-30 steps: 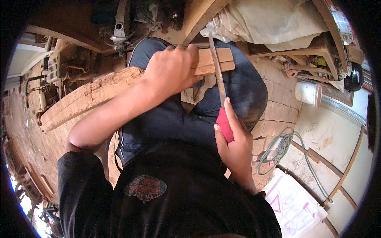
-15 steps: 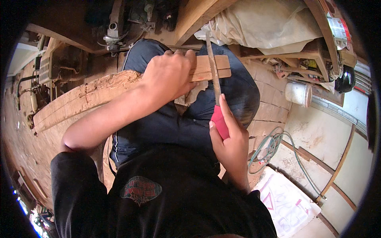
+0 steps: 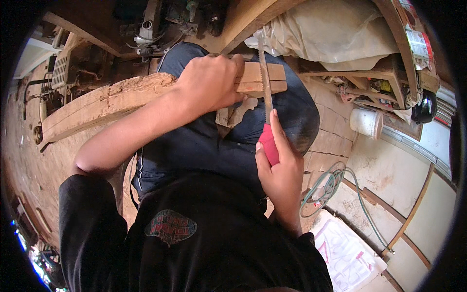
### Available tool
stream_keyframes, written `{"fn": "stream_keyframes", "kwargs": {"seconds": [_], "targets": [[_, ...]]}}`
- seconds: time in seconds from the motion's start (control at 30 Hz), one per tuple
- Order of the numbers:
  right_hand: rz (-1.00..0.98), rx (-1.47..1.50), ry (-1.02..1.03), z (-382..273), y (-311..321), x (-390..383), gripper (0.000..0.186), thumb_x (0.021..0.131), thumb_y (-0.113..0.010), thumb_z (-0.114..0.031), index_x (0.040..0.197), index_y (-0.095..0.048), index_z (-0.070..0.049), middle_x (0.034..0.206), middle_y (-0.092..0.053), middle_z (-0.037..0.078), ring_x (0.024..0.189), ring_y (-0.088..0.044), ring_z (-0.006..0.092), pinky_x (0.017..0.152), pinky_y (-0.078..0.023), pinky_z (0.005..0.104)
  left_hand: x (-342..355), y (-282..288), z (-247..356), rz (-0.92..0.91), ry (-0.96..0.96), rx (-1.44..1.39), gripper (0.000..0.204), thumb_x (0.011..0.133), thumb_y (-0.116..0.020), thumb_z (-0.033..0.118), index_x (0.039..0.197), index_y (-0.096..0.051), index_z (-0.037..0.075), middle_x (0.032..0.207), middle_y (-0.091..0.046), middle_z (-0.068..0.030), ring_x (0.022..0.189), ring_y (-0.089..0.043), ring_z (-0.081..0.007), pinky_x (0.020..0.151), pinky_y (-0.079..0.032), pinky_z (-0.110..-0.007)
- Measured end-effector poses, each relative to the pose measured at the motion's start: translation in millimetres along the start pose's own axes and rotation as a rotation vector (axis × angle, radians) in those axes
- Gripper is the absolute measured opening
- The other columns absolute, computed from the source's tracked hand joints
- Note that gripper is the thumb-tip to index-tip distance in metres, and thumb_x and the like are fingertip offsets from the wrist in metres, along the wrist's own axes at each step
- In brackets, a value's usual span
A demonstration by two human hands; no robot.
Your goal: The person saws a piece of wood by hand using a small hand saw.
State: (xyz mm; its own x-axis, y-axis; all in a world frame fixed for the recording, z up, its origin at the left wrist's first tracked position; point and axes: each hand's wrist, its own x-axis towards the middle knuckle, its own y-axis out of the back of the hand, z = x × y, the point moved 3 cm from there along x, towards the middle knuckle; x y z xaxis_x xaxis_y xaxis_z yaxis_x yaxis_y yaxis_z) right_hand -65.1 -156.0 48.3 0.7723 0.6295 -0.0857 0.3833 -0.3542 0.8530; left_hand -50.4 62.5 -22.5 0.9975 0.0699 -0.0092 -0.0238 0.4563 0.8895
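A long, rough, slightly curved piece of wood (image 3: 109, 100) lies across my lap, its right end split by a lengthwise gap or line. My left hand (image 3: 211, 80) is closed over the wood near that end, knuckles up. In my right hand (image 3: 282, 168) is a handsaw with a red handle (image 3: 270, 146), the forefinger stretched along it toward the blade. The narrow toothed blade (image 3: 265, 80) points away from me and crosses the wood a little to the right of my left hand. How deep the blade sits in the wood, I cannot tell.
Far ahead stands a wooden bench frame (image 3: 258, 22) with a pale plastic sheet (image 3: 335, 34) beneath it. A white bucket (image 3: 366, 122) and a coiled green hose (image 3: 323, 187) are on the right. Below the hose lies a painted white sheet (image 3: 348, 255). Machinery (image 3: 61, 70) stands far left.
The wood, both hands and the saw appear slightly higher in the picture, while the background has also shifted a little. Both grips stay the same, and the blade still crosses near the same spot.
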Motion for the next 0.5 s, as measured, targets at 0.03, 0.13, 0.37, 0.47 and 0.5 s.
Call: {"fn": "stream_keyframes", "kwargs": {"seconds": [0.03,0.13,0.37,0.47,0.5], "targets": [[0.001,0.005,0.005,1,-3,8,0.075,0.090,-0.070,-0.006,0.160,-0.044,-0.009,0.105,-0.069,0.028,0.093,-0.069,0.0462,0.081,-0.056,0.0514,1,1,0,0.005,0.025,-0.003,0.063,0.081,-0.084,0.053,0.109,-0.061,0.001,0.080,-0.073,-0.0190,0.077,-0.075,-0.0398,0.067,-0.061,-0.049],[0.015,0.006,-0.005,5,-8,35,0.077,0.090,-0.072,-0.007,0.161,-0.043,-0.010,0.102,-0.069,0.028,0.091,-0.069,0.0465,0.079,-0.056,0.0525,-3,-10,0,0.070,0.004,0.007,0.061,0.081,-0.085,0.052,0.108,-0.061,0.003,0.078,-0.072,-0.0182,0.078,-0.075,-0.0400,0.068,-0.061,-0.049],[0.032,-0.018,0.011,0,-12,17,0.076,0.088,-0.072,-0.007,0.159,-0.046,-0.011,0.101,-0.069,0.027,0.091,-0.069,0.0464,0.080,-0.056,0.0531,-1,-4,1,-0.033,0.036,-0.015,0.059,0.080,-0.086,0.053,0.101,-0.061,0.004,0.079,-0.072,-0.0186,0.082,-0.075,-0.0390,0.068,-0.060,-0.048],[0.070,0.006,0.042,0,-6,-1,0.074,0.089,-0.070,-0.005,0.159,-0.047,-0.011,0.116,-0.071,0.027,0.098,-0.071,0.0463,0.085,-0.058,0.0509,0,2,0,-0.053,0.057,-0.058,0.058,0.080,-0.084,0.055,0.100,-0.062,0.006,0.081,-0.072,-0.0189,0.082,-0.075,-0.0385,0.069,-0.059,-0.048],[0.071,0.006,0.042,-2,-5,1,0.074,0.089,-0.070,-0.005,0.159,-0.047,-0.011,0.116,-0.071,0.027,0.098,-0.071,0.0463,0.085,-0.058,0.0509,0,1,-2,-0.052,0.057,-0.057,0.058,0.080,-0.084,0.055,0.100,-0.062,0.006,0.081,-0.072,-0.0189,0.082,-0.075,-0.0385,0.069,-0.059,-0.048]]}}
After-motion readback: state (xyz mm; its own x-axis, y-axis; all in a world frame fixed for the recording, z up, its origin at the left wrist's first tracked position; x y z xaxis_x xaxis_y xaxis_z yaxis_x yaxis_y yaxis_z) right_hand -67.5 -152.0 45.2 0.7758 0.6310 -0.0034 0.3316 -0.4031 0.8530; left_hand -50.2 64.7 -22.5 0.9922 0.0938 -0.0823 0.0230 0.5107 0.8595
